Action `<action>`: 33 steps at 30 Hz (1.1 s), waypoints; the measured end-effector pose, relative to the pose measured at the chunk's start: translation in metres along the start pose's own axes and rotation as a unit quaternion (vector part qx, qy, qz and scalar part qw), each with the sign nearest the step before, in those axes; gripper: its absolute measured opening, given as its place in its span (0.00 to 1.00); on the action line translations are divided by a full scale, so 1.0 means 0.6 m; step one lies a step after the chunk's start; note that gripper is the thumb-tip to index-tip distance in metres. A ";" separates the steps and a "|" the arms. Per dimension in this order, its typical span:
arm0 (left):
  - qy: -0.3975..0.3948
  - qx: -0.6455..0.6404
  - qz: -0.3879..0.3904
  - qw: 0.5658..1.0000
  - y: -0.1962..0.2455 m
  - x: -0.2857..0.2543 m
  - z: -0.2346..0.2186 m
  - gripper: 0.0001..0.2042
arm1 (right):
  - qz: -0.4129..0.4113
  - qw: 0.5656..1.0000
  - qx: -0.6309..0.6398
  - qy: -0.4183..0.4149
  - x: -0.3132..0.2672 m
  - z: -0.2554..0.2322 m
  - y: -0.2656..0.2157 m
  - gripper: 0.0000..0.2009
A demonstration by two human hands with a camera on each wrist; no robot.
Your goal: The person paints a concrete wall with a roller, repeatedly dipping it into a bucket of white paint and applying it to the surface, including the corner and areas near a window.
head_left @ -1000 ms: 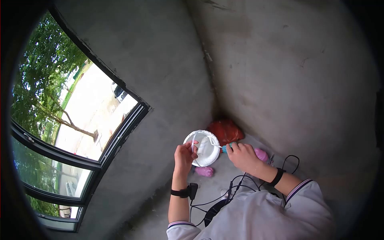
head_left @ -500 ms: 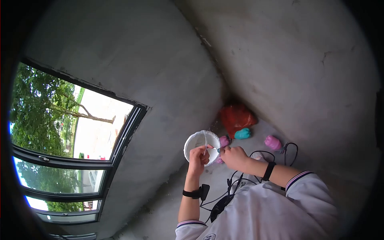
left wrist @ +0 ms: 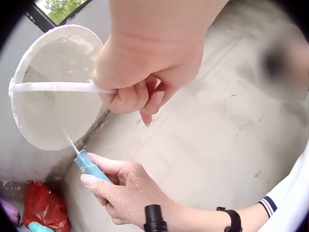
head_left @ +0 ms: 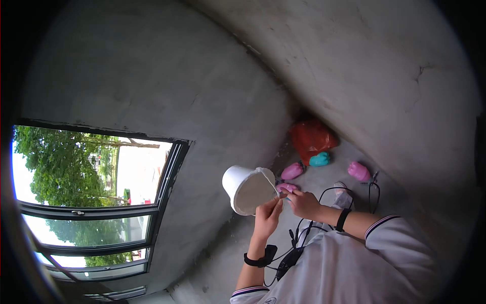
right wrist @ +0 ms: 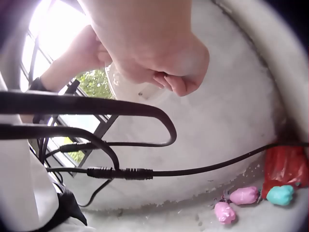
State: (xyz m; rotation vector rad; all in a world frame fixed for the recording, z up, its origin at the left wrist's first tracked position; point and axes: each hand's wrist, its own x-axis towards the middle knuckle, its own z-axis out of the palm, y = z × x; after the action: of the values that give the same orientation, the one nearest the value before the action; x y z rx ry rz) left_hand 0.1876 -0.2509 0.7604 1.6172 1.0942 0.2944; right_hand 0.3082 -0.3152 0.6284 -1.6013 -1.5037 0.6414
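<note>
A white bucket (head_left: 234,183) hangs tilted from its white handle (left wrist: 58,87), its mouth facing the hands. My left hand (head_left: 267,219) has its fingers curled round that handle, clearest in the left wrist view. Below the bucket's rim there, my right hand (left wrist: 128,188) grips a teal-blue tool handle (left wrist: 91,166), with a thin pale tip pointing towards the bucket. Pale specks cover the right hand's skin. The right wrist view shows the right hand (right wrist: 164,63) from behind, the tool hidden by it.
On the floor by the corner lie a red plastic bag (head_left: 311,138), a teal wrapped bundle (head_left: 319,159) and several pink bundles (head_left: 359,171). Black cables (right wrist: 203,169) hang beside the right forearm. Concrete walls meet beyond the bag, and a window (head_left: 96,172) is at left.
The bucket has tipped from mouth-up to sideways, its outer wall now showing. Both hands have shifted a little rightward in the head view, still close together, while the view itself has turned.
</note>
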 end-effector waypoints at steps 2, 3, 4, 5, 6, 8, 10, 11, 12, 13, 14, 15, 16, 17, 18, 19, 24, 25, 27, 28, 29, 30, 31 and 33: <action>-0.004 0.128 0.023 0.992 0.035 -0.016 0.006 0.14 | -0.025 0.999 0.015 -0.014 0.014 -0.029 -0.018 0.24; -0.001 0.128 0.019 0.992 0.033 -0.015 0.004 0.14 | -0.050 0.998 0.031 -0.026 0.019 -0.033 -0.026 0.25; 0.015 0.106 0.037 0.994 0.025 -0.010 0.000 0.14 | -0.052 0.998 0.034 -0.029 0.028 -0.017 -0.023 0.25; 0.032 0.085 0.055 0.994 0.016 -0.004 -0.006 0.13 | -0.090 0.996 0.023 -0.013 0.042 0.006 -0.016 0.25; 0.038 0.085 0.055 0.994 -0.002 0.007 -0.012 0.13 | -0.130 0.991 0.011 0.004 0.051 0.026 -0.011 0.25; 0.078 0.093 0.031 0.992 -0.046 0.045 -0.028 0.13 | -0.077 0.992 -0.045 -0.094 0.089 0.009 -0.031 0.24; 0.126 0.069 -0.001 0.990 -0.055 0.066 -0.043 0.13 | 0.022 0.978 -0.110 -0.176 0.112 -0.015 -0.050 0.19; 0.152 0.012 0.000 0.988 -0.099 0.084 -0.057 0.12 | 0.022 0.977 -0.113 -0.177 0.115 0.003 -0.031 0.19; 0.158 0.010 -0.013 0.987 -0.143 0.100 -0.067 0.12 | 0.039 0.973 -0.123 -0.193 0.116 0.035 0.003 0.18; 0.163 0.008 -0.026 0.986 -0.178 0.113 -0.073 0.12 | 0.055 0.967 -0.135 -0.208 0.114 0.054 0.028 0.17; 0.164 0.001 -0.027 0.986 -0.198 0.120 -0.071 0.12 | 0.068 0.955 -0.126 -0.261 0.115 0.055 0.041 0.15; 0.179 -0.072 -0.073 0.978 -0.220 0.129 -0.064 0.12 | 0.069 0.953 -0.132 -0.265 0.115 0.062 0.049 0.15; 0.192 -0.146 -0.118 0.963 -0.236 0.141 -0.057 0.12 | 0.077 0.942 -0.151 -0.289 0.112 0.071 0.058 0.14; 0.189 -0.155 -0.122 0.962 -0.255 0.151 -0.053 0.12 | 0.087 0.930 -0.169 -0.315 0.106 0.083 0.068 0.14; 0.200 -0.180 -0.140 0.953 -0.278 0.155 -0.048 0.12 | 0.085 0.928 -0.181 -0.314 0.098 0.099 0.078 0.11; 0.211 -0.204 -0.159 0.943 -0.302 0.156 -0.042 0.11 | 0.087 0.923 -0.186 -0.326 0.092 0.108 0.082 0.11; 0.321 -0.104 -0.126 0.933 -0.425 0.168 -0.015 0.09 | -0.027 0.853 -0.353 -0.384 0.098 0.148 0.102 0.09; 0.325 -0.116 -0.130 0.929 -0.427 0.170 -0.017 0.09 | -0.031 0.846 -0.360 -0.393 0.102 0.151 0.097 0.09; 0.349 -0.035 -0.124 0.928 -0.431 0.180 -0.020 0.09 | -0.022 0.817 -0.375 -0.436 0.118 0.147 0.071 0.09; 0.355 -0.012 -0.131 0.926 -0.443 0.186 -0.021 0.09 | -0.032 0.806 -0.387 -0.447 0.127 0.152 0.056 0.09; 0.368 -0.029 -0.138 0.919 -0.437 0.189 -0.019 0.09 | -0.028 0.781 -0.395 -0.483 0.140 0.162 0.037 0.09; 0.379 -0.033 -0.115 0.918 -0.432 0.191 -0.018 0.08 | -0.021 0.756 -0.401 -0.516 0.152 0.174 0.017 0.10; 0.388 -0.034 -0.093 0.916 -0.424 0.190 -0.019 0.08 | -0.024 0.718 -0.419 -0.555 0.172 0.182 -0.006 0.13; 0.371 -0.026 -0.068 0.926 -0.416 0.184 -0.023 0.09 | -0.033 0.654 -0.435 -0.618 0.212 0.187 -0.049 0.17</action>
State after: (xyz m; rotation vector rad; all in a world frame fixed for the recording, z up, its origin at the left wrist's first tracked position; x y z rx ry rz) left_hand 0.1143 -0.1659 0.5115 1.3913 1.7385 0.8812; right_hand 0.2198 -0.1685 0.6151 -1.7549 -3.2637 1.2021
